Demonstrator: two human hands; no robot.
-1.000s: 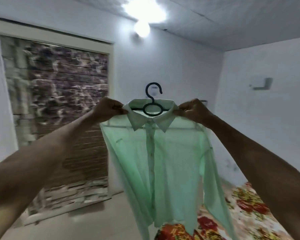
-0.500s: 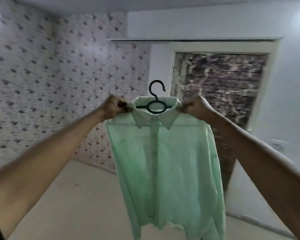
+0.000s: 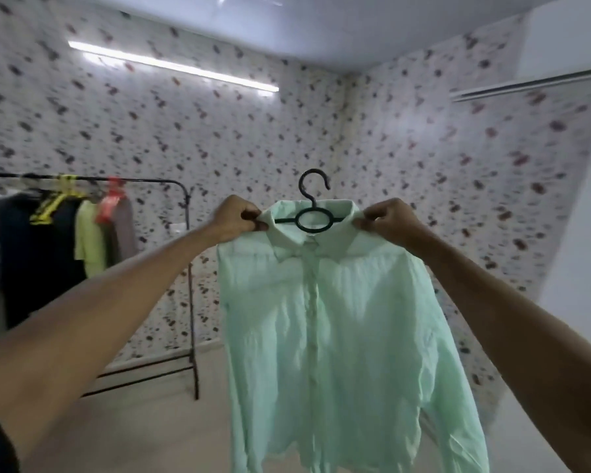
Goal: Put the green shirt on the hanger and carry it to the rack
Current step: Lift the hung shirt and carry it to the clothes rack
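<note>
Left hand (image 3: 234,218): raised at arm's length, fingers pinched shut on the left end of the collar of the green shirt (image 3: 335,322), beside the hanger's arm.
Rack (image 3: 171,180): black metal frame, far left, against the speckled wall (image 3: 219,131); its near upright and floor foot are in view. Clothes on it: a dark garment (image 3: 31,254), a yellow-green top (image 3: 89,240), a grey-brown piece under a red hanger (image 3: 111,203), and a yellow hanger (image 3: 53,203). The right end of the bar is bare. Well apart from the shirt, with bare floor (image 3: 171,435) between them.
Green shirt: centre, held up in the air, buttoned front facing the camera, hem and sleeves hanging free above the floor, touching nothing below.
Hanger (image 3: 313,218): dark, inside the collar; ring and hook stand upright above the neckline, hook open to the air.
Right hand (image 3: 389,216): level with the left, fingers pinched shut on the right end of the collar.
Far right: a plain white wall edge (image 3: 587,233) and a pale rail (image 3: 526,85) overhead, both clear of the shirt.
Change from half a second ago: the doorway with its stone-pattern panel has left the view, the rack has entered at left, and the grip on the collar is unchanged.
</note>
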